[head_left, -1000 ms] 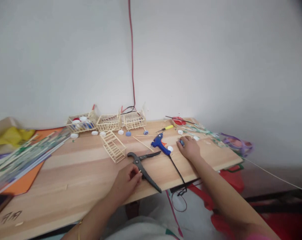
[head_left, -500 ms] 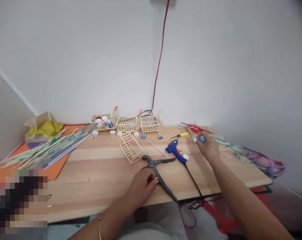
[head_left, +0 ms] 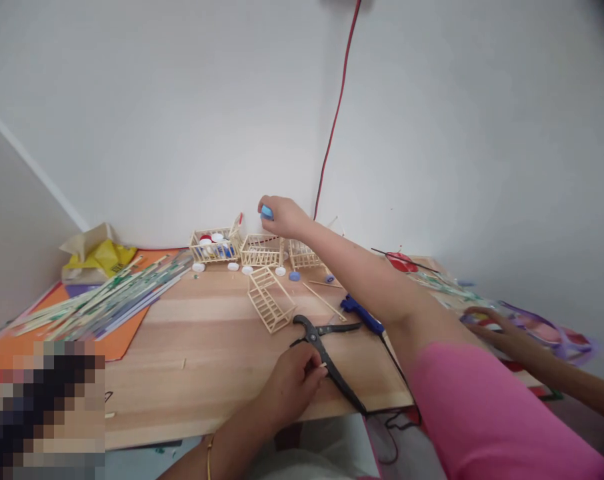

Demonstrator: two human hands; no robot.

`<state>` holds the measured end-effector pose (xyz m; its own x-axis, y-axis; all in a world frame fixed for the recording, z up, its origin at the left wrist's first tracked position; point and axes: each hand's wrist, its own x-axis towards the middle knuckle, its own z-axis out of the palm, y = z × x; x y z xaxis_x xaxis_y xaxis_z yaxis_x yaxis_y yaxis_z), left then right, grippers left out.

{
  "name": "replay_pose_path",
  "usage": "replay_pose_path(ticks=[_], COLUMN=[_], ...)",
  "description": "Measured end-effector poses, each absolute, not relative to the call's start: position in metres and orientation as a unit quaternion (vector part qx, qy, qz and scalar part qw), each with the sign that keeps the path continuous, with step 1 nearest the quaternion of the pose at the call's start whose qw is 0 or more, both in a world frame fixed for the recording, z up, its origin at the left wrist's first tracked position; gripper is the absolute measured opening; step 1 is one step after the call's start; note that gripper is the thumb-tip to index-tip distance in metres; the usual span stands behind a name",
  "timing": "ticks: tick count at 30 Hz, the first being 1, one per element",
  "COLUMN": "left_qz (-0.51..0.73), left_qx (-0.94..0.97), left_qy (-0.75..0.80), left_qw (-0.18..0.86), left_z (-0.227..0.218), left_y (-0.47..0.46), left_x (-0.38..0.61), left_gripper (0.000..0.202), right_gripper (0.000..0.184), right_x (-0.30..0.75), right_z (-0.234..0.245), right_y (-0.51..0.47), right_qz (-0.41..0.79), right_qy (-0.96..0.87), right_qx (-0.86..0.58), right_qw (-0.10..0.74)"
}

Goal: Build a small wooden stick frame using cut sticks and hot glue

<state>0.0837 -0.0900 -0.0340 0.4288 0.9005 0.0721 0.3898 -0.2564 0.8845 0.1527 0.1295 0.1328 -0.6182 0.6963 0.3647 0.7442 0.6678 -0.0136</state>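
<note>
My left hand (head_left: 295, 383) is closed near the front edge, pinching a short piece of pale wooden stick (head_left: 324, 365). Beside it lies a black-handled cutter (head_left: 339, 383). My right hand (head_left: 289, 217), on a pink-sleeved arm, is stretched across the table toward the wall with a blue cap (head_left: 267, 213) in its fingers. It hovers above a small stick-built cart (head_left: 262, 252). Another cart (head_left: 215, 247), loaded with caps, stands left, and a third (head_left: 305, 253) is partly behind my forearm. A tilted stick frame (head_left: 269, 303) lies in front of them.
A blue glue gun (head_left: 365, 317) lies partly under my right arm. Bundled sticks (head_left: 127, 300) cover an orange sheet (head_left: 132, 333) on the left, near a yellow bag (head_left: 107, 257). Another person's hand (head_left: 497, 330) is at the right edge. A red cable (head_left: 335, 127) hangs down the wall.
My right hand has swung from the red dish at the right to above the carts, carrying the blue cap. Another person's hand has appeared at the right. My left hand keeps its pinch.
</note>
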Motion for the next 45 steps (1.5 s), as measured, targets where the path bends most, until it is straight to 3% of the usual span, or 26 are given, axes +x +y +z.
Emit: replay_pose_path(ticks=[6,11,15,19,22,27,30,35,40,45], left_qz=[0.301,0.3,0.298,0.3,0.297,0.295,0.291,0.279,0.262,0.26], left_qx=[0.739,0.74,0.742,0.74,0.737,0.75,0.768,0.785,0.794,0.792], left_qy=[0.432,0.429,0.432,0.435,0.438,0.426,0.413,0.41,0.412,0.418], left_qw=[0.419,0.421,0.418,0.417,0.421,0.41,0.394,0.37,0.363,0.361], left_z=[-0.031,-0.034,-0.034,-0.033,-0.032,-0.032,-0.032,-0.033,-0.031,-0.028], left_y=[-0.088,-0.088,-0.088,-0.089,-0.089,-0.089,-0.089,-0.091,-0.092,-0.093], left_x=[0.083,0.083,0.084,0.085,0.083,0.081,0.081,0.083,0.083,0.084], left_gripper=[0.008,0.007,0.007,0.008,0.007,0.007,0.007,0.01,0.012,0.014], right_gripper=[0.03,0.031,0.038,0.057,0.071,0.084,0.093,0.098,0.108,0.107], right_x=[0.134,0.13,0.129,0.126,0.129,0.177,0.233,0.316,0.377,0.438], right_z=[0.113,0.115,0.12,0.122,0.126,0.14,0.136,0.082,0.008,-0.034], right_y=[0.161,0.167,0.17,0.173,0.165,0.105,0.045,-0.049,-0.093,-0.092], right_qz=[-0.043,-0.035,-0.029,-0.021,-0.039,-0.088,-0.114,-0.111,-0.101,-0.058], right_qy=[-0.92,-0.924,-0.919,-0.903,-0.894,-0.871,-0.841,-0.735,-0.617,-0.451], right_qx=[-0.386,-0.38,-0.393,-0.428,-0.447,-0.428,-0.454,-0.606,-0.751,-0.879], right_qw=[0.049,-0.005,-0.023,-0.035,0.011,0.224,0.27,0.283,0.212,0.144])
